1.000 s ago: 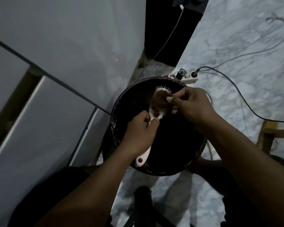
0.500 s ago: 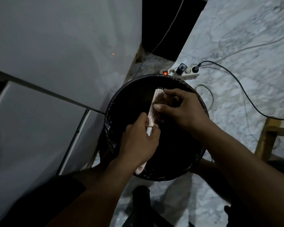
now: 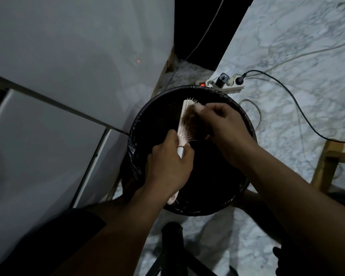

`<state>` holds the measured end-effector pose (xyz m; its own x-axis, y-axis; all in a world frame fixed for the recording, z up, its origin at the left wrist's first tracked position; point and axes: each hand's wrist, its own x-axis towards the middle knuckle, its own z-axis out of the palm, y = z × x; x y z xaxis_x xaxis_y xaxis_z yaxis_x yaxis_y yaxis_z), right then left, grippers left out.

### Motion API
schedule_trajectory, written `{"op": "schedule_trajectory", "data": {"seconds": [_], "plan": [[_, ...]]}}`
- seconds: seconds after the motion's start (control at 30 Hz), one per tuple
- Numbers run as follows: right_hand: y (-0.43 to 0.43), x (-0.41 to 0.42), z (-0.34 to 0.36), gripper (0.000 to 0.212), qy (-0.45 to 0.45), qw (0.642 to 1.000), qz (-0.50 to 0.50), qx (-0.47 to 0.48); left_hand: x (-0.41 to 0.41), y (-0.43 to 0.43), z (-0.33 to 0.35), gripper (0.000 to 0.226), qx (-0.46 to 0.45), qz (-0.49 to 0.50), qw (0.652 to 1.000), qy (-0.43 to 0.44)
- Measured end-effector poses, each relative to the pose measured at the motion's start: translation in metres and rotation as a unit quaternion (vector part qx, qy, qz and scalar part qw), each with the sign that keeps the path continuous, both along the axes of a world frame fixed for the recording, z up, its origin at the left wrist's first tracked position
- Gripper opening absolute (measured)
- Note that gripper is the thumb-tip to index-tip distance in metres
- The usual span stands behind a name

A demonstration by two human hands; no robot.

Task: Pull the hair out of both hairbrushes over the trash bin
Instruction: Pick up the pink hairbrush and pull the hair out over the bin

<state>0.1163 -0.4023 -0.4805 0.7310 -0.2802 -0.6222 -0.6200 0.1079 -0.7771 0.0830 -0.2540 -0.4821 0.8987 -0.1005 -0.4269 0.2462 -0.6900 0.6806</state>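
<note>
A white hairbrush (image 3: 183, 124) is held over the round black trash bin (image 3: 245, 120), bristles turned to the right. My left hand (image 3: 168, 167) grips its handle, whose end pokes out below my palm. A mat of brown hair (image 3: 191, 124) clings to the bristles. My right hand (image 3: 225, 124) is at the bristle side, fingers pinched into the hair. Only one hairbrush is in view.
A white cabinet (image 3: 68, 66) stands close on the left of the bin. Behind the bin lies a power strip (image 3: 225, 84) with a red light, plugs and cables trailing over the marble floor. A wooden frame (image 3: 327, 162) is at right, a black stand (image 3: 173, 246) below.
The brush has turned from bristles facing up to bristles facing right. My right hand has shifted from the brush's tip down along the bristles into the hair.
</note>
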Motion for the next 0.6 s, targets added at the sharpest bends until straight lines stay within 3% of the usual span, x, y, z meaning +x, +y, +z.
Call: {"op": "schedule_trajectory", "data": {"seconds": [0.07, 0.1, 0.23, 0.3, 0.43, 0.53, 0.6], "plan": [[0.005, -0.005, -0.003, 0.054, -0.026, 0.99, 0.071, -0.116, -0.002, -0.001, 0.002, 0.027, 0.019, -0.027, 0.999, -0.003], [0.007, -0.007, -0.006, 0.054, -0.036, 0.984, 0.083, -0.151, -0.003, -0.002, 0.002, 0.025, 0.027, -0.037, 0.999, -0.008], [0.002, -0.004, -0.011, 0.017, -0.048, 0.98, 0.055, -0.184, -0.003, -0.003, 0.002, 0.028, 0.034, -0.043, 0.998, -0.029], [-0.001, -0.001, -0.011, 0.014, -0.053, 0.98, 0.035, -0.189, -0.003, -0.004, 0.002, 0.031, 0.025, -0.037, 0.999, -0.031], [0.001, 0.001, -0.009, 0.018, -0.009, 0.996, -0.058, -0.068, 0.0, -0.003, 0.001, 0.03, 0.018, -0.021, 0.999, -0.025], [0.003, 0.006, -0.002, 0.012, 0.032, 0.986, -0.131, 0.103, 0.002, -0.003, 0.0, 0.033, 0.015, 0.0, 1.0, -0.018], [0.003, 0.006, 0.0, 0.016, 0.024, 0.984, -0.123, 0.126, 0.0, -0.004, 0.002, 0.03, 0.021, -0.021, 0.999, -0.027]]}}
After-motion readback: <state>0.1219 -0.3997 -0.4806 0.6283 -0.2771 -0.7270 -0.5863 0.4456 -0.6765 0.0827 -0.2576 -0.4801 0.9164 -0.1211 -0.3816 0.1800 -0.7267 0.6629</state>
